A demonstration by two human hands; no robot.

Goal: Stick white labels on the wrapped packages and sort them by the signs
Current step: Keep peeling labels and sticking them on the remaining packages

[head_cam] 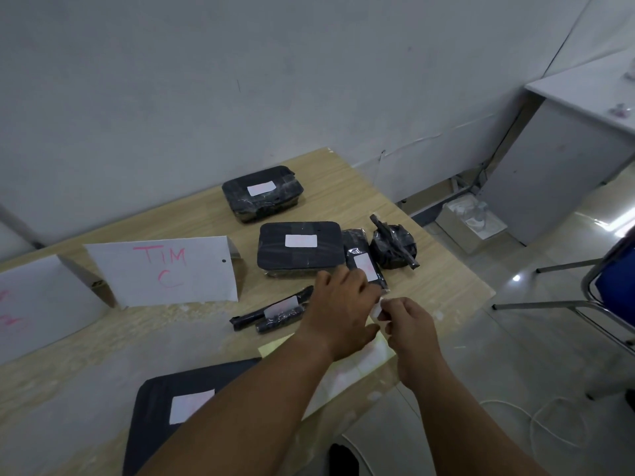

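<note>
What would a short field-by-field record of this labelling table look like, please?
Surface: light wood-grain table
Sign: white folded paper sign, red "TIM C"
Labelled: far black wrapped box; flat black wrapped box; narrow black wrapped packet; thin black wrapped rods; large flat black package, nearest
Unlabelled: lumpy black wrapped bundle, no label visible
Right hand: pinches small white label
Left hand: beside that label; grip hidden
Sheet: pale label sheet below both hands

Dim, flat indoor light; floor [515, 278] glare at right; soft wide-angle blur.
</note>
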